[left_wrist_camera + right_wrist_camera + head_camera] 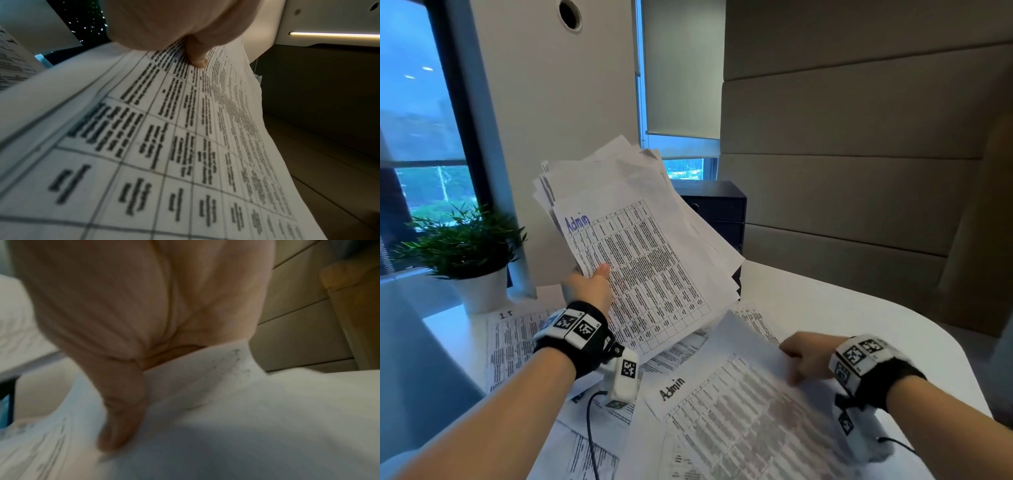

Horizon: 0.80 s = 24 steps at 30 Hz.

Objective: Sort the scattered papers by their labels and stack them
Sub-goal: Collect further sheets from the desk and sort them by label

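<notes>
My left hand grips a fanned sheaf of printed sheets raised above the table, its top sheet labelled "Admin" in purple. In the left wrist view the thumb presses on that top sheet. My right hand pinches the right edge of another sheet labelled "Admin" in black, which is lifted slightly off the table; the right wrist view, blurred, has the thumb on top of this paper. A sheet labelled "IT" lies flat at the left.
More printed papers lie scattered under my forearms on the white table. A potted plant stands at the back left. A dark box sits behind the raised sheaf. Padded wall panels are at the right.
</notes>
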Tool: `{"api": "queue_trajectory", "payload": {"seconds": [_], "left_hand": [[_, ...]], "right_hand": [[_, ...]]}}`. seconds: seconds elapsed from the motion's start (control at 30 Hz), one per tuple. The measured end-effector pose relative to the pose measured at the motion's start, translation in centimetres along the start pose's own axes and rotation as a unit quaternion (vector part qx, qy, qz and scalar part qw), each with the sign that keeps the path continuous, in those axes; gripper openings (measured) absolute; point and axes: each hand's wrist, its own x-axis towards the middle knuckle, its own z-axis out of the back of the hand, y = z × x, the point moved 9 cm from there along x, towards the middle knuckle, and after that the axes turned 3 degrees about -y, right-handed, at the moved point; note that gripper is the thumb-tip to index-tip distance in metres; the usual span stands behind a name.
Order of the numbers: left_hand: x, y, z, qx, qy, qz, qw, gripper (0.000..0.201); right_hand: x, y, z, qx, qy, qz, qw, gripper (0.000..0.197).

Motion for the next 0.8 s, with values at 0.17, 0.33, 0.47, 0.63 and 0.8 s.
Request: {"api": "queue_trajectory", "payload": {"seconds": [0.17, 0.33, 0.47, 0.63, 0.8], "left_hand": [[0.3, 1.1, -1.2, 0.013, 0.010, 0.003, 1.000, 0.060], [-1.0, 2.4, -3.3, 0.028, 0.033, 0.004, 0.999, 0.042], [-0.5, 3.2, -3.9, 0.038, 0.041, -0.002, 0.998, 0.031], [0.2, 3.6, -3.8, 0.050, 0.037, -0.013, 0.998, 0.029], [0.4, 4.1, -4.0, 0.060, 0.039, -0.007, 0.997, 0.030]], "right_hand": [[-0.5, -2.0, 8.4, -0.026, -0.123, -0.032, 0.992, 0.028], [-2.4, -2.3, 16.8, -0.010, -0.264, -0.082, 0.961, 0.020], [-4.6, -2.7, 21.1, 0.018, -0.374, -0.110, 0.921, 0.028], [-7.4, -5.0, 23.3, 0.188, -0.504, -0.115, 0.835, 0.028], [-7.7, -6.2, 24.4, 0.328, -0.550, -0.075, 0.764, 0.022]]}}
